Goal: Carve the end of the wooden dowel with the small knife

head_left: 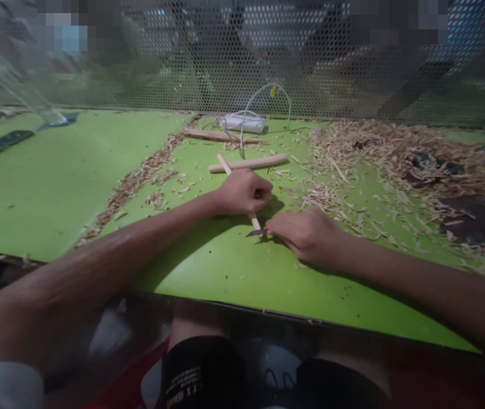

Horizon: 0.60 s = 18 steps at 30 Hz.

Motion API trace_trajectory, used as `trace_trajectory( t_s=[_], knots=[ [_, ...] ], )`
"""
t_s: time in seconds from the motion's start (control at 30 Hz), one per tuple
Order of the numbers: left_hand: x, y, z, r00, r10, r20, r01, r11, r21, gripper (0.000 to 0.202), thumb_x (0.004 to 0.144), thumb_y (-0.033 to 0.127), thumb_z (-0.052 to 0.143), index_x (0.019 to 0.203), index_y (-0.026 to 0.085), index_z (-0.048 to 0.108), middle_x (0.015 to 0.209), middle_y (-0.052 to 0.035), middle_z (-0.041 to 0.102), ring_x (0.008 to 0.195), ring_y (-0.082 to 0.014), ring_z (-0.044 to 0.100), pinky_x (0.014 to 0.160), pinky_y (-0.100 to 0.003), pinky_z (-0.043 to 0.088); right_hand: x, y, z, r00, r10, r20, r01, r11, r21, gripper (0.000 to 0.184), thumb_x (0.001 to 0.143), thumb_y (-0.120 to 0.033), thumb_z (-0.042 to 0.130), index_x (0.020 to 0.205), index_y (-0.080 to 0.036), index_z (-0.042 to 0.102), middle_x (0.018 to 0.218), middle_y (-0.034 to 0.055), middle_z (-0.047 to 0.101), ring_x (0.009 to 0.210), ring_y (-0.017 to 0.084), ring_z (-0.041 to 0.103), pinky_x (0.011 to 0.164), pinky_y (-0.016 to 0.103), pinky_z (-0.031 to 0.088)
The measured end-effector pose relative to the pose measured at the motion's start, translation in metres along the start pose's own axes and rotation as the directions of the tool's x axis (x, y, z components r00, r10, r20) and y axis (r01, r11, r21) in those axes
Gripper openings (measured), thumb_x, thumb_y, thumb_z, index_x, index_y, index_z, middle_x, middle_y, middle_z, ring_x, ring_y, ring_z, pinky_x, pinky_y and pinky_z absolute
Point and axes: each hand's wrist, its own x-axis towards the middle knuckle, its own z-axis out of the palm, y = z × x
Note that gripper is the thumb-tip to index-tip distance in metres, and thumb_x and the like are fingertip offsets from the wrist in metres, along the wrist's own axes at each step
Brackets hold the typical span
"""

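My left hand is closed around a thin wooden stick that slants across the green table; the stick's far end pokes out beyond my fist and its near end shows just below it. My right hand grips a small knife whose dark blade touches the near tip of the stick. Both hands rest on the table close together.
A second wooden stick and a longer one lie behind my hands. A white device with a looped cable sits near the mesh screen. Wood shavings cover the right side; a line of shavings runs on the left.
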Motion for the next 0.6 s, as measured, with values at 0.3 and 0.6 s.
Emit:
trace_trajectory(
  t_s=[0.3, 0.6],
  knots=[
    [0.002, -0.0028, 0.003, 0.999, 0.008, 0.032, -0.009, 0.999, 0.048, 0.027, 0.078, 0.02, 0.054, 0.052, 0.021, 0.047, 0.049, -0.0002, 0.054, 0.043, -0.0104, 0.038, 0.046, -0.027, 0.03, -0.0021, 0.0007, 0.0, 0.999, 0.04, 0.007, -0.04, 0.999, 0.007, 0.026, 0.103, -0.013, 0.045, 0.098, -0.017, 0.07, 0.078, 0.003, 0.068, 0.062, 0.015, 0.051, 0.057, 0.031, 0.022],
    [-0.0022, -0.004, 0.0041, 0.998, 0.053, -0.037, -0.05, 0.996, 0.075, 0.026, 0.073, 0.015, 0.053, 0.051, 0.022, 0.04, 0.05, 0.0008, 0.052, 0.045, -0.0103, 0.037, 0.048, -0.028, 0.03, -0.0044, -0.0001, -0.0021, 0.994, 0.045, 0.095, -0.046, 0.999, 0.012, 0.025, 0.1, -0.014, 0.047, 0.092, -0.016, 0.07, 0.078, 0.0038, 0.065, 0.062, 0.015, 0.046, 0.06, 0.031, 0.023]
  ],
)
